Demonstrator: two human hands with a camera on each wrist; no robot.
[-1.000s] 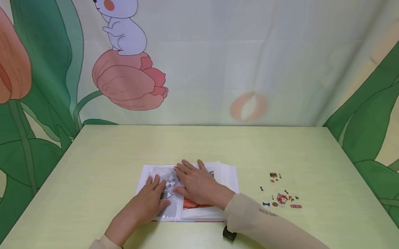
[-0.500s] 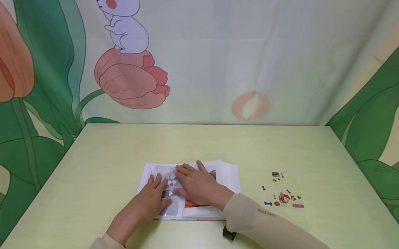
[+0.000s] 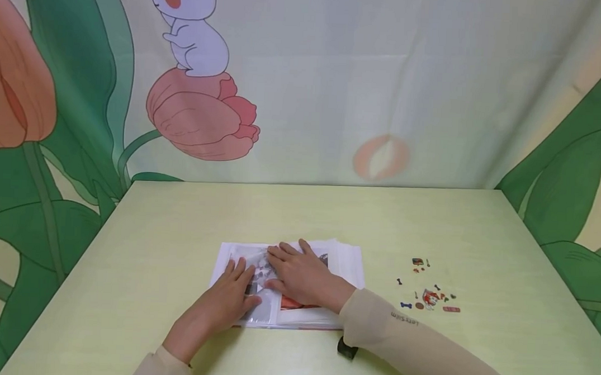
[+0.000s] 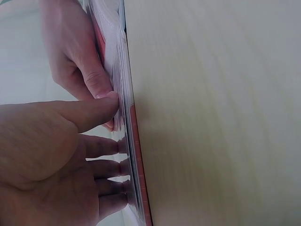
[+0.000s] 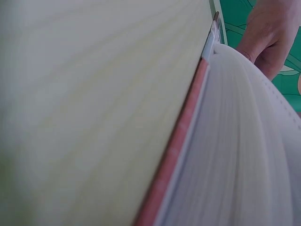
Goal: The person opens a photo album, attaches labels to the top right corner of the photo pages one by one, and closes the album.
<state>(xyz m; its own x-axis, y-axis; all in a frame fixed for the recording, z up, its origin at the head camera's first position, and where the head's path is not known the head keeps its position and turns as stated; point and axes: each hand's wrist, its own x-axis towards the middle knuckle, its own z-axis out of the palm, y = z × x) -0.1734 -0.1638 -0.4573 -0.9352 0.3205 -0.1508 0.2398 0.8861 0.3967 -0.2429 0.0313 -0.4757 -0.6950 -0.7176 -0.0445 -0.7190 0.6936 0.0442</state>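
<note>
An open photo album (image 3: pixel 348 268) with white pages and clear plastic pockets lies on the table. My left hand (image 3: pixel 227 299) rests on its left page, fingers spread and straight. Across the middle lies my right hand (image 3: pixel 304 274), its fingers stretched over the glossy plastic near the fold. Grey and black patches show under the plastic between the hands, and a picture with orange-red parts (image 3: pixel 292 303) is half hidden under the right hand. In the left wrist view the left thumb (image 4: pixel 96 113) and fingertips touch the page. The right wrist view shows the thick stack of pages (image 5: pixel 230 141).
Several small stickers, among them a red-and-white figure (image 3: pixel 430 298) and a blue bone (image 3: pixel 406 305), lie on the table (image 3: pixel 178 216) right of the album. A printed curtain (image 3: pixel 310 87) hangs behind. A black device (image 3: pixel 346 348) sits under the right wrist.
The view has shifted slightly, so the whole scene sits a little further right and higher. Both hands stay on the album in nearly the same pose.
</note>
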